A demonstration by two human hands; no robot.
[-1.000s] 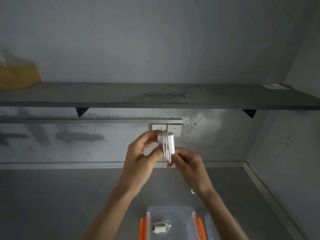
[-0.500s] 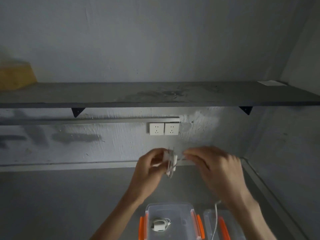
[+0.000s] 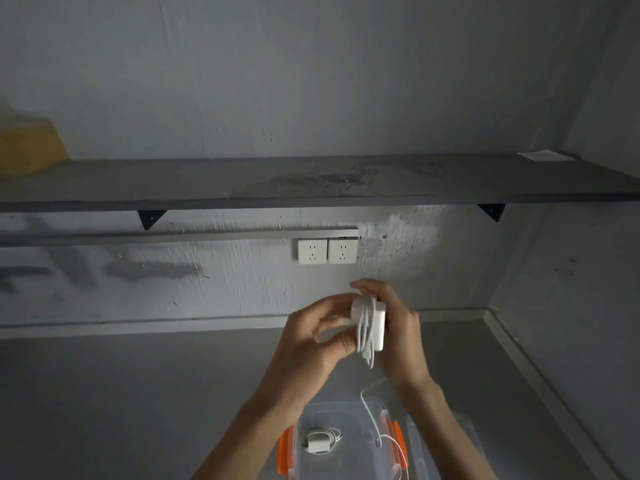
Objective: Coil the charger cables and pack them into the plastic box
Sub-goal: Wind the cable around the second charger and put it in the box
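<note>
Charger [image 3: 378, 320] just above plastic box [image 3: 346, 408] | left hand [image 3: 311, 344] pinches its body, right hand [image 3: 403, 341] curled round cable [image 3: 364, 332], slack hanging into box | wind snug turns, tuck the end, then lower in.

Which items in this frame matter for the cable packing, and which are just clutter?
Job:
- white charger, cable wound round it
- left hand and right hand gripping it
- loose cable tail
- plastic box
- coiled charger already inside
- clear lid

Lying about:
- wall sockets
- shelf
- yellow block
- white paper
</note>
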